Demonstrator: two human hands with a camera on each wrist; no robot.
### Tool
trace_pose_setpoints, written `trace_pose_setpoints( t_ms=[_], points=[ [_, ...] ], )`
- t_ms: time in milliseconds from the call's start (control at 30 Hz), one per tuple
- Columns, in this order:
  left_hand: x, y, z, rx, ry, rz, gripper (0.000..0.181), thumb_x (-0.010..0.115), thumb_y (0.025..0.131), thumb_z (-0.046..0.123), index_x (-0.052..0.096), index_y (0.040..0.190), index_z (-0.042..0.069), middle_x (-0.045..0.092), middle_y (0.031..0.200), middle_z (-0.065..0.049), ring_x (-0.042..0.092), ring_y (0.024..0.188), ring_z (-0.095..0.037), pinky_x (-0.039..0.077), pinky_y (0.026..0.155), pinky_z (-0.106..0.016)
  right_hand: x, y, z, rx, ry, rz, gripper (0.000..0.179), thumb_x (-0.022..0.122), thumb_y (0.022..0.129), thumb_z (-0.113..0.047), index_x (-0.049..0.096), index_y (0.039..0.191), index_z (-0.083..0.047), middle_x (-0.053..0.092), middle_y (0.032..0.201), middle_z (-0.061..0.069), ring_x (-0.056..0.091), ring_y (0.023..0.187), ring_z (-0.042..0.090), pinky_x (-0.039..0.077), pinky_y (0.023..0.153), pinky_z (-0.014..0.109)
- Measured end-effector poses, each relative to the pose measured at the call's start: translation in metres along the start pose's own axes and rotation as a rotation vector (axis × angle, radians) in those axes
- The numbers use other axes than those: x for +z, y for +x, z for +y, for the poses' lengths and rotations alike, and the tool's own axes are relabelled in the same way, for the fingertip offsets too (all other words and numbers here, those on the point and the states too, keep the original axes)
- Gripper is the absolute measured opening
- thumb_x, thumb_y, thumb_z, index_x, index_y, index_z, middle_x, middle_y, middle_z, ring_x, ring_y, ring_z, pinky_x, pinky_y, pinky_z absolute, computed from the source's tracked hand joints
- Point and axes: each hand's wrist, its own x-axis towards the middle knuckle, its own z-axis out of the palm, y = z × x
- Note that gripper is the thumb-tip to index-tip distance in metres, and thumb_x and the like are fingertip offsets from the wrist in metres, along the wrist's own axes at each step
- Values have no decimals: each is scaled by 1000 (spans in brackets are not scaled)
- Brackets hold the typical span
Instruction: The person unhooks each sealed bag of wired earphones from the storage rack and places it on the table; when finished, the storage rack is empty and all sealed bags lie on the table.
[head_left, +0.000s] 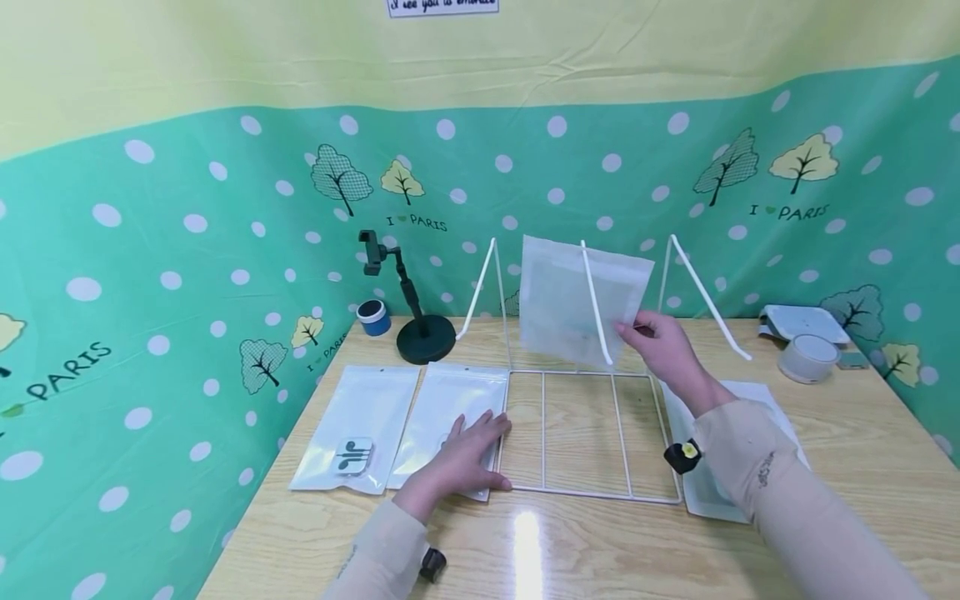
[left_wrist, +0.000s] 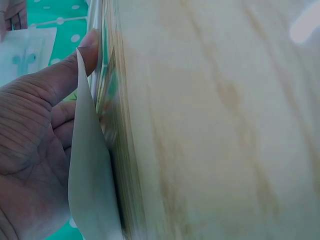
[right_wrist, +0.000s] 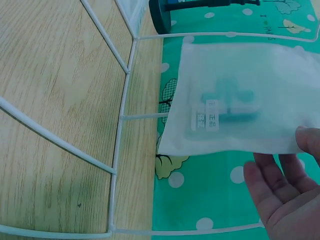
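My right hand (head_left: 667, 354) pinches the lower right edge of a whitish translucent pouch (head_left: 551, 300) between thumb and fingers. In the head view, the middle prong (head_left: 596, 300) of a white wire rack (head_left: 585, 493) crosses in front of this pouch. A dim shape and a small printed label (right_wrist: 212, 115) show through it in the right wrist view. With fingers spread, my left hand (head_left: 465, 458) rests at the rack's left side, over a white zip pouch (head_left: 457, 400). That pouch's edge (left_wrist: 90, 165) curls up beside the palm in the left wrist view.
Another zip pouch (head_left: 375, 396) with earphones (head_left: 352, 456) showing lies at far left. One more pouch (head_left: 757, 400) lies under my right forearm. Behind are a black phone stand (head_left: 425, 337) and a blue jar (head_left: 373, 318); a round white container (head_left: 808, 358) stands at right.
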Motion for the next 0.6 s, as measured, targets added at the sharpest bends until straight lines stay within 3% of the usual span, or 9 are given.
trace_pose_setpoints(
  t_ms=[200, 600],
  points=[
    [-1, 0, 0, -6, -4, 0, 94, 82, 73, 47, 40, 149, 13, 32, 157, -2, 19, 147, -24, 1, 118, -53, 1, -2, 1, 3, 72, -25, 39, 50, 103, -23, 55, 129, 5, 56, 131, 24, 56, 119, 36, 50, 94, 47],
    [0, 1, 0, -6, -3, -6, 93, 82, 74, 47, 40, 149, 13, 32, 157, -3, 19, 147, -24, 2, 118, -54, -4, -17, 4, -50, 100, -86, 38, 48, 104, -23, 55, 128, 5, 57, 130, 23, 59, 114, 32, 56, 86, 33]
  ],
)
